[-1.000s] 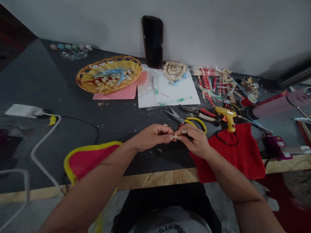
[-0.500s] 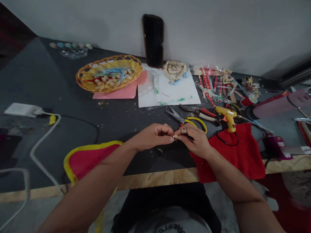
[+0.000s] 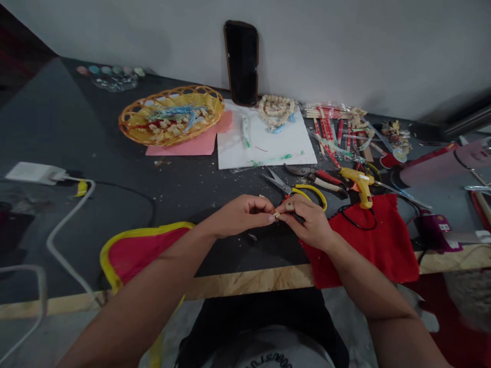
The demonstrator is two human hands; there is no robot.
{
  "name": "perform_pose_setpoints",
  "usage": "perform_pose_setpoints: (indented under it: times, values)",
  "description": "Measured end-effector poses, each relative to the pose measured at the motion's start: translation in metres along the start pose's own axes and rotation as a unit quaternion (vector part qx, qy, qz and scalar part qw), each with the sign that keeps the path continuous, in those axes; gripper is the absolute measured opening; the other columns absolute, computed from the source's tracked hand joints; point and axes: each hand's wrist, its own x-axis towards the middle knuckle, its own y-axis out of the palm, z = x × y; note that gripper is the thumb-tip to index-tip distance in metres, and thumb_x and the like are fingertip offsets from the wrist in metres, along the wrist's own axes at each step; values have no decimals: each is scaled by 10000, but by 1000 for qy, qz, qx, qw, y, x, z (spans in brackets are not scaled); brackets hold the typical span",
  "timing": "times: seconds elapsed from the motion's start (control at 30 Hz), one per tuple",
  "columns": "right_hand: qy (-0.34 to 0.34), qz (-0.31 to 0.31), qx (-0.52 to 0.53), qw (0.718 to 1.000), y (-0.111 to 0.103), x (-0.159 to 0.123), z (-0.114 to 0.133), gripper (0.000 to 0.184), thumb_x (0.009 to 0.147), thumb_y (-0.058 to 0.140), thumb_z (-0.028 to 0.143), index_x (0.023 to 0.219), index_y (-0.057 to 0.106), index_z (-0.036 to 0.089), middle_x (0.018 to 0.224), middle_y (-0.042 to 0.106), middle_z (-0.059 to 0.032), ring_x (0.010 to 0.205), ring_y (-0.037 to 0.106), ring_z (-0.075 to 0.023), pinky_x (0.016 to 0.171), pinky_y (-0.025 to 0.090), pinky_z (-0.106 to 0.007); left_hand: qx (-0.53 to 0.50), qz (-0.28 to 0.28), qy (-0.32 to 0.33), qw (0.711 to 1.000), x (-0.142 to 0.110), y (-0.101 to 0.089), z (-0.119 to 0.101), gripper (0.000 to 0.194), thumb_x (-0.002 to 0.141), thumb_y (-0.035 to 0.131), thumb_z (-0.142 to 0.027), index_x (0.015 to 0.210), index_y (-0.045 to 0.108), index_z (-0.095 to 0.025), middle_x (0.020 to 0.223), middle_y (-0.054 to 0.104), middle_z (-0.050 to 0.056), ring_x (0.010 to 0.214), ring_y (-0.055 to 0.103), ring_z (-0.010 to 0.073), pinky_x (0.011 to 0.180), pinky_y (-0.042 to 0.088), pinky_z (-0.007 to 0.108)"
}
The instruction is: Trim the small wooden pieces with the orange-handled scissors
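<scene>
My left hand (image 3: pixel 253 213) and my right hand (image 3: pixel 306 219) meet fingertip to fingertip above the dark tabletop, near its front edge. Both are closed in a pinch on one small pale piece (image 3: pixel 276 215), cream-coloured and mostly covered by the fingers. What exactly it is I cannot make out. A ring with a squarish face sits on a right finger. Just behind the hands lie scissors (image 3: pixel 312 193) with yellow handles, blades spread. Beyond them are pruning shears (image 3: pixel 326 181) with red and white grips.
A yellow glue gun (image 3: pixel 358 185) lies by a red cloth (image 3: pixel 378 245) on the right. Behind are a wicker basket (image 3: pixel 132 134), a white sheet (image 3: pixel 233 153), a strung pale garland (image 3: pixel 276 110) and a leaning phone (image 3: pixel 242 64). A white cable (image 3: pixel 63 258) crosses the left side.
Both hands stay almost in place, still pinching the small pale piece, which shows slightly less between the fingertips. The view has shifted a little.
</scene>
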Motion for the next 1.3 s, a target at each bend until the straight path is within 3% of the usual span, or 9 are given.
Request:
perform_pose_setpoints:
  times: [0.33,0.8,1.3]
  values:
    - [-37,-24,-43,998,0,1,0,84,896,590,146,920,630,215,839,690,-39,803,635,-152,713,549,-308,11,-17,6,1000,0,1,-1,262,794,622,-396,732,622,-141,685,487,-22,660,412,108,601,342,220]
    - [-27,-32,-75,996,0,-1,-4,50,905,582,180,886,621,205,841,696,-47,804,650,-157,742,562,-327,2,-104,-10,995,2,4,2,203,746,654,-334,810,636,-143,702,569,-15,642,485,103,602,383,221]
    - [-11,-24,-78,997,2,-1,-2,69,911,570,197,899,637,205,854,697,-51,837,659,-164,764,565,-331,21,-128,10,992,3,7,4,160,734,646,-303,751,645,-144,664,577,-21,606,483,91,572,378,206]
